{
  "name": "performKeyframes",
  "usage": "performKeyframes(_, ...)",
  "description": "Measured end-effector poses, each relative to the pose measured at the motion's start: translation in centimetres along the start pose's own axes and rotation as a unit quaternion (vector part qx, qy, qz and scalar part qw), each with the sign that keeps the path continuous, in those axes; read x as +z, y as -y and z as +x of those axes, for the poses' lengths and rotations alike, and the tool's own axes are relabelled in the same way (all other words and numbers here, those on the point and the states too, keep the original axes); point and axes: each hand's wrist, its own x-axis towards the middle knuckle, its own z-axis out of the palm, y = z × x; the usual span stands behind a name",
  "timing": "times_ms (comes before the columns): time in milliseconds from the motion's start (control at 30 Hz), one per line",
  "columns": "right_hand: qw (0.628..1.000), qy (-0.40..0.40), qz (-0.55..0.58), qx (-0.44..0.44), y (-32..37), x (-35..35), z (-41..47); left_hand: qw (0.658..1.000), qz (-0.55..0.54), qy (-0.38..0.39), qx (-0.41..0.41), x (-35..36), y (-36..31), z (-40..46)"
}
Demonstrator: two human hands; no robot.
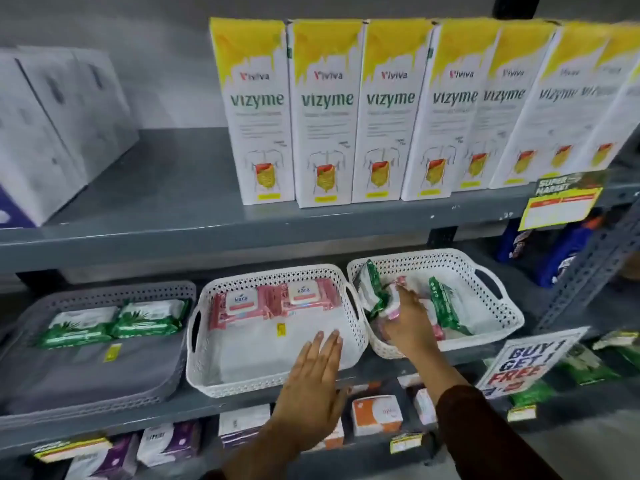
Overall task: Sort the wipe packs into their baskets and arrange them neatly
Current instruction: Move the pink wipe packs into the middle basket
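Three baskets sit on the middle shelf. The grey basket (173,292) at left holds two green wipe packs (114,323) side by side at its back. The middle white basket (207,372) holds two pink wipe packs (273,301) at its back. The right white basket (502,317) holds a jumble of green packs (445,303) and pink ones. My right hand (407,323) reaches into it, fingers closed on a pink wipe pack (398,292). My left hand (311,375) lies flat and open over the middle basket's front rim, holding nothing.
Tall white-and-yellow boxes (325,112) line the upper shelf, with white cartons (59,123) at left. A promotional sign (523,362) hangs right of the baskets. Small boxes (375,415) fill the lower shelf. A grey slotted upright (588,268) stands at right.
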Motion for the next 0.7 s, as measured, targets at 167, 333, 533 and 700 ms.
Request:
performKeyframes(167,0.974,0.052,-0.215,0.058,0.1,0.3,3.2,0.999,0.01,-0.004,-0.03,0.2,-0.3,0.7)
performKeyframes(333,0.953,0.023,-0.296,0.06,-0.3,1.6,4.4,0.997,0.018,0.003,-0.077,0.6,0.9,-0.6)
performKeyframes(533,0.985,-0.047,-0.149,0.068,-1.0,1.6,4.5,0.993,0.021,-0.013,-0.119,0.0,3.9,-1.9)
performKeyframes(700,0.976,-0.197,0.072,0.062,-0.7,-0.5,2.4,0.991,0.034,-0.018,-0.129,-0.3,5.9,-2.7)
